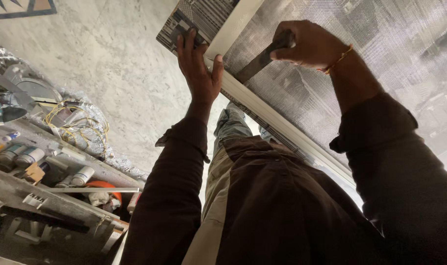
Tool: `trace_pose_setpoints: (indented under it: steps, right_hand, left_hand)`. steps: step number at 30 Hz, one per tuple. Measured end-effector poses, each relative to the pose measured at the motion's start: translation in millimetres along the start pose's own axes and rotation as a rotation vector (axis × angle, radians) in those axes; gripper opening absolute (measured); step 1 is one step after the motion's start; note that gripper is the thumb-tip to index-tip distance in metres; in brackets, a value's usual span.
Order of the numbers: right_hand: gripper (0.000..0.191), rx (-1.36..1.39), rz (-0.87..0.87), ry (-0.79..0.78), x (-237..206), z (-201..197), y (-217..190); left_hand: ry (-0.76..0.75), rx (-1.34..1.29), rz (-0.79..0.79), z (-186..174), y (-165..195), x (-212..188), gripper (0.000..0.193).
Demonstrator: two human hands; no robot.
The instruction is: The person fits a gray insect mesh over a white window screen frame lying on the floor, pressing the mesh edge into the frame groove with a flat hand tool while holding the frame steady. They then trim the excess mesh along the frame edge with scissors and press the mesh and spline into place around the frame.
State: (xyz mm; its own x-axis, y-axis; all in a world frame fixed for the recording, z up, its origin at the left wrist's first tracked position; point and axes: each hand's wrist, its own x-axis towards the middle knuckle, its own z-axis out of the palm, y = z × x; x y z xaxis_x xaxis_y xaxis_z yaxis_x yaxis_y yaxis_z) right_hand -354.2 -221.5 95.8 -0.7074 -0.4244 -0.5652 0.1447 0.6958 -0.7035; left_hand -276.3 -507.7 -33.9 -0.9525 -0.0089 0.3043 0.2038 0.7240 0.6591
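Below you lay a pale grey marble floor (120, 73), mottled and evenly lit by soft daylight. In the far upper-left corner a dark patterned inlay (19, 7) broke the stone. Along your left edge stood a dusty grey shelf rack (51, 201) crowded with small cylindrical cans (22, 156), a white tube (82, 175), an orange round object (104, 187) and a loose coil of yellow wire (68, 120). Crinkled silver foil (93, 122) spread on the floor beside the rack. To your right, bright light came through a fine mesh screen (361, 64).
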Motion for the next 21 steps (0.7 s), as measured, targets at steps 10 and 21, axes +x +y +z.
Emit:
trace_pose_setpoints:
  steps: [10,21]
  right_hand:
    - [0.026,-0.190,0.027,0.038,-48.9,26.6,-32.4]
    - [0.031,-0.125,0.273,-0.063,-238.2,49.2,158.8]
  left_hand:
    - [-0.045,0.012,-0.002,-1.5,-7.2,3.4,0.046]
    - [-0.096,-0.042,-0.041,0.5,-16.3,0.7,0.095]
